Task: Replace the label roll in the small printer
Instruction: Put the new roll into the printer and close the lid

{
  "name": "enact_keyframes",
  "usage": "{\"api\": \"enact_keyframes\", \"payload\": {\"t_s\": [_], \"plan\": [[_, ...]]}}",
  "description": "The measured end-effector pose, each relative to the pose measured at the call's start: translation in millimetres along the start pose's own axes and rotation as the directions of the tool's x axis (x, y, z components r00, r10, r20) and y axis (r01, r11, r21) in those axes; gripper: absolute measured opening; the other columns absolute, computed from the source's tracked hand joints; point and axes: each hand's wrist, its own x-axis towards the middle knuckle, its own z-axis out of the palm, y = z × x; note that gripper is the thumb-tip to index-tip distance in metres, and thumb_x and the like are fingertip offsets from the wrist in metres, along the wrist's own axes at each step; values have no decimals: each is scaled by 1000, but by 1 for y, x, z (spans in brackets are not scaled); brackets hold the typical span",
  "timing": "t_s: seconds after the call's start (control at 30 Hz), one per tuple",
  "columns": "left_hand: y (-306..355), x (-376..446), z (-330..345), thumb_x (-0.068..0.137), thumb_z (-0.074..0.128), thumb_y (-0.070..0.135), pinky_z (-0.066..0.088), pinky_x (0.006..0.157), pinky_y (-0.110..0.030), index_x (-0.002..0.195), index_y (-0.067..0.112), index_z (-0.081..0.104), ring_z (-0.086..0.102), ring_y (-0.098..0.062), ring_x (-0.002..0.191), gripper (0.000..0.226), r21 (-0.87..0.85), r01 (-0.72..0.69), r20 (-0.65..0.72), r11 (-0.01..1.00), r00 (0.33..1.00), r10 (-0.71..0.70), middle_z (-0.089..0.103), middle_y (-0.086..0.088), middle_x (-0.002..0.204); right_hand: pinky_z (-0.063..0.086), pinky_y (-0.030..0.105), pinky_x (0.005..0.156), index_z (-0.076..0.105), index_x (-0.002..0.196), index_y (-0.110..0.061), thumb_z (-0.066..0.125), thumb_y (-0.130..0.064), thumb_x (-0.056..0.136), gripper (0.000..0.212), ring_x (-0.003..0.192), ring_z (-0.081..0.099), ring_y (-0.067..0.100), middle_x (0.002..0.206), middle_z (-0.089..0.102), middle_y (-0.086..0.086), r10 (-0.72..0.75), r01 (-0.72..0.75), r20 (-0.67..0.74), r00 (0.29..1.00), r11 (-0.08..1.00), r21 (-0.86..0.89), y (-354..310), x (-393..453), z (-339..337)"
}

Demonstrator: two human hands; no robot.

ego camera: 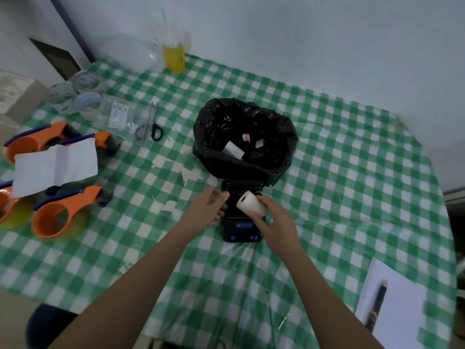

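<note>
- Right hand [275,220] grips the white roll [251,205], tilted just above the printer [241,217].
- Left hand [206,209], fingers loosely spread and empty, touches the printer's left edge.
- Black bag [245,139] sits directly behind the printer.

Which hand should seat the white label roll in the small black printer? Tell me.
Right. The right hand already grips the white label roll directly above the small black printer, whose lid appears open; the left hand holds nothing beside it.

The light was dim and flat, with soft shadows. Edges bowed with wide-angle distortion — the lower corners blurred.
</note>
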Motion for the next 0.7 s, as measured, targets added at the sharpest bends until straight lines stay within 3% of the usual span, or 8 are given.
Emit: {"api": "enact_keyframes", "payload": {"t_s": [0.1, 0.2, 0.33, 0.47, 0.6, 0.7], "plan": [[-3, 11, -2, 92, 51, 26, 46, 76, -31, 107, 10, 54, 57, -20, 88, 23, 260, -197, -165, 945, 955, 245, 58, -7, 99, 47, 43, 98, 58, 120, -7, 59, -22, 87, 36, 108, 62, 28, 120, 65, 11, -293, 275, -4, 956, 903, -330, 14, 11, 16], [-4, 21, -2, 91, 52, 21, 44, 92, -36, 117, 7, 53, 52, -25, 105, 29, 432, -318, -135, 844, 903, 408, 56, -13, 113, 46, 44, 99, 62, 113, -10, 49, -27, 87, 34, 103, 65, 25, 111, 70, 7, -379, 367, 86, 921, 775, -515, 20, 24, 26], [-4, 31, 1, 92, 51, 20, 42, 99, -36, 127, 9, 49, 50, -26, 117, 37, 477, -343, -61, 810, 906, 419, 54, -14, 126, 52, 45, 88, 62, 115, -10, 61, -19, 81, 35, 104, 61, 32, 112, 69, 8, -288, 329, 161, 944, 836, -438, 28, 36, 28], [-4, 34, 4, 92, 51, 17, 38, 99, -30, 129, 8, 49, 49, -27, 119, 38, 467, -339, -45, 817, 914, 404, 54, -15, 128, 49, 46, 92, 60, 121, -9, 64, -11, 81, 41, 109, 57, 34, 120, 66, 10, -261, 349, 266, 928, 857, -379, 31, 50, 26], [-3, 35, 3, 93, 48, 17, 39, 98, -31, 128, 9, 50, 50, -28, 118, 36, 476, -330, -45, 815, 916, 398, 54, -14, 127, 53, 45, 86, 63, 116, -5, 65, -9, 79, 37, 103, 61, 37, 115, 66, 17, -297, 368, 232, 926, 844, -390, 36, 51, 28], [-2, 35, 2, 94, 48, 17, 40, 99, -34, 128, 9, 51, 50, -28, 118, 35, 485, -326, -26, 812, 922, 385, 55, -14, 127, 56, 43, 78, 64, 112, -9, 52, -18, 84, 32, 95, 60, 37, 104, 65, 15, -319, 367, 182, 930, 819, -441, 39, 46, 31]]}}
